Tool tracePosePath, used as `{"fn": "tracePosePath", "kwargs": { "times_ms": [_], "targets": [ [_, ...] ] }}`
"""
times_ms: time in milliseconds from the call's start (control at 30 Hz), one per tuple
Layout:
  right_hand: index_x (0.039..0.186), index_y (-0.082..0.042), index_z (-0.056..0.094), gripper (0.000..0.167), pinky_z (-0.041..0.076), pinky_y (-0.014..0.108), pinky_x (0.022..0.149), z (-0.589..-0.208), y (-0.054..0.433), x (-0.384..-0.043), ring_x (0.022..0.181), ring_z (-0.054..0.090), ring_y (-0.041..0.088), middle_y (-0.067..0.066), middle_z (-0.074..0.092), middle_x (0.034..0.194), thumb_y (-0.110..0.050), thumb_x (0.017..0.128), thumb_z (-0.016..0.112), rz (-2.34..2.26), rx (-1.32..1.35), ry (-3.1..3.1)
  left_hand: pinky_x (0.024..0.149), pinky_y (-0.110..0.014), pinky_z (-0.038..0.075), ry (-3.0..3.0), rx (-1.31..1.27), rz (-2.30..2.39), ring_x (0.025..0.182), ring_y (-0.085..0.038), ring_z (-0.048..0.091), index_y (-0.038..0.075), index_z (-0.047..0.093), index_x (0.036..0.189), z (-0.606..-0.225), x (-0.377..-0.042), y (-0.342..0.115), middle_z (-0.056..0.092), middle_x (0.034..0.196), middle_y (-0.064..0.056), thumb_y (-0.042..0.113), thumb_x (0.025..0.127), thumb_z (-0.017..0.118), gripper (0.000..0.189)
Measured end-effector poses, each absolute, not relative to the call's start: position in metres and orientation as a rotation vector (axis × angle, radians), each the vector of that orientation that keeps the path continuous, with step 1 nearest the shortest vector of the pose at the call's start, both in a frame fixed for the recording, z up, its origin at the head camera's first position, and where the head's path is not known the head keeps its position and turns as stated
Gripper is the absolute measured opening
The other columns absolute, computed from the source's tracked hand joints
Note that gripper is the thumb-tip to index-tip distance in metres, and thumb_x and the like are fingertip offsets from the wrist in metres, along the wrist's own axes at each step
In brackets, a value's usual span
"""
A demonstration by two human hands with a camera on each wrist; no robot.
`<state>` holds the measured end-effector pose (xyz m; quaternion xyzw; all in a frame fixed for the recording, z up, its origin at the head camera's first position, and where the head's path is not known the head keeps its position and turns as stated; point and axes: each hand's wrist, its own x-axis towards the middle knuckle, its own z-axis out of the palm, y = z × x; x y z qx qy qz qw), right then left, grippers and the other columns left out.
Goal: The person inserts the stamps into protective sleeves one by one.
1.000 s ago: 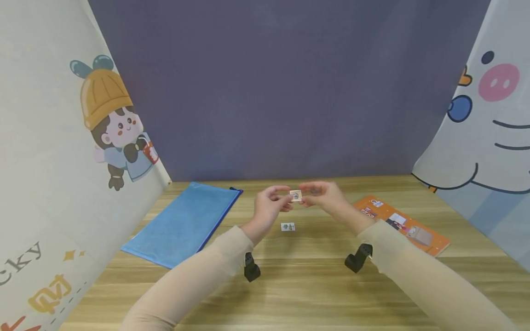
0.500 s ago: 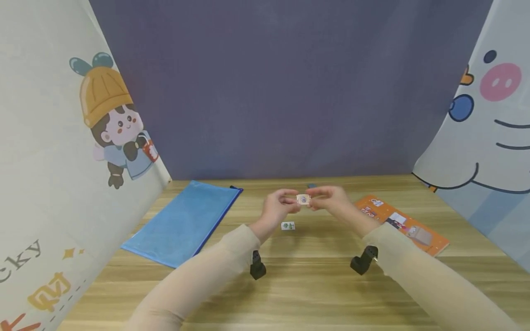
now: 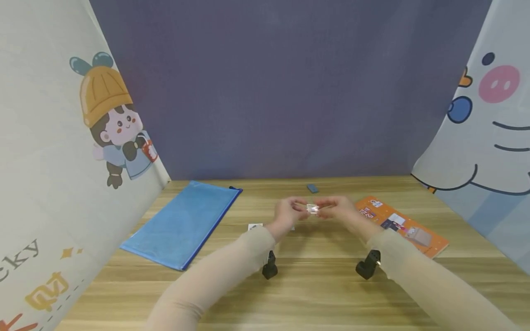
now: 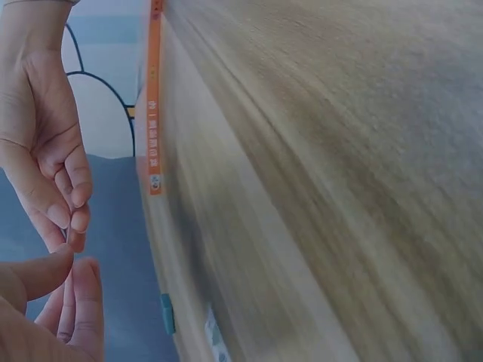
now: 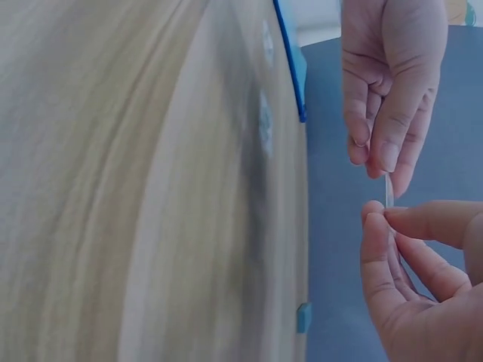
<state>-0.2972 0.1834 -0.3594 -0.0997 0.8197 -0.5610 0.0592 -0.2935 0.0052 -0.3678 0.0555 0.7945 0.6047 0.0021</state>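
Note:
Between both hands, raised over the table, is a small thin square card (image 3: 313,208) with a glossy glare on its face. My left hand (image 3: 286,214) pinches its left edge between thumb and fingers. The opposite edge is pinched by my right hand (image 3: 340,210). In the right wrist view the card (image 5: 389,192) shows edge-on as a thin pale strip. A small white picture card (image 3: 255,226) lies on the table left of my left wrist. Another white card (image 3: 292,228) is mostly hidden behind the left hand.
A blue zip pouch (image 3: 186,223) lies flat at the left. At the right, an orange booklet (image 3: 403,225) is partly covered by the right forearm. A small blue block (image 3: 312,188) sits near the table's back edge, before a dark cloth backdrop (image 3: 290,92).
Both hands have moved right and slightly nearer with the square card, which now tilts and catches glare. The small blue block and the left picture card have come into view.

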Motion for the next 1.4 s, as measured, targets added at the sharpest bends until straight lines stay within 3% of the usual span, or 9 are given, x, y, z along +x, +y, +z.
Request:
{"fn": "tracePosePath", "kwargs": {
  "times_ms": [267,433,567,833,1133,1400],
  "targets": [
    [0.127,0.015,0.052,0.045,0.06,0.032,0.08,-0.378,0.188,-0.302,0.082,0.067,0.012,0.03,0.06,0.122,0.004,0.086,0.065,-1.721,-0.246,2.435,0.066,-0.026,0.06,2.537,0.146,1.82,0.082,-0.032,0.072,0.0,0.069,0.104,-0.386,-0.295,0.017,0.073,0.087,-0.017,-0.011,0.078,0.072,0.028],
    [0.127,0.016,0.051,0.044,0.06,0.027,0.075,-0.389,0.19,-0.303,0.079,0.066,0.012,0.026,0.063,0.112,0.008,0.085,0.063,-1.716,-0.209,2.395,0.055,-0.017,0.054,2.589,0.142,1.767,0.068,-0.022,0.07,-0.001,0.071,0.099,-0.395,-0.296,0.023,0.073,0.081,-0.015,-0.012,0.074,0.074,0.028],
    [0.127,0.015,0.052,0.045,0.06,0.025,0.073,-0.394,0.19,-0.303,0.079,0.065,0.012,0.022,0.064,0.109,0.009,0.083,0.064,-1.714,-0.173,2.391,0.052,-0.014,0.047,2.696,0.163,1.644,0.059,-0.008,0.06,0.001,0.071,0.096,-0.396,-0.296,0.026,0.072,0.075,-0.009,-0.007,0.072,0.077,0.027],
    [0.124,0.012,0.056,0.043,0.058,0.026,0.071,-0.399,0.191,-0.306,0.08,0.062,0.011,0.022,0.064,0.111,0.003,0.084,0.067,-1.584,-0.188,2.471,0.056,-0.014,0.044,2.782,0.144,1.493,0.065,-0.008,0.058,0.002,0.071,0.092,-0.395,-0.297,0.028,0.071,0.078,-0.005,-0.002,0.07,0.082,0.025],
    [0.118,0.011,0.06,0.039,0.054,0.023,0.066,-0.401,0.189,-0.31,0.078,0.06,0.011,0.022,0.066,0.109,0.004,0.081,0.07,-1.465,-0.185,2.543,0.073,-0.022,0.052,2.804,0.088,1.361,0.083,-0.015,0.06,0.005,0.072,0.089,-0.393,-0.297,0.03,0.07,0.094,-0.005,0.004,0.069,0.085,0.023],
    [0.115,0.011,0.062,0.037,0.055,0.024,0.068,-0.402,0.188,-0.309,0.08,0.06,0.013,0.021,0.066,0.106,0.005,0.08,0.07,-1.423,-0.194,2.579,0.07,-0.023,0.052,2.803,0.036,1.316,0.079,-0.015,0.058,0.006,0.072,0.087,-0.395,-0.3,0.033,0.067,0.089,-0.003,0.002,0.07,0.084,0.021]
  ]
}}
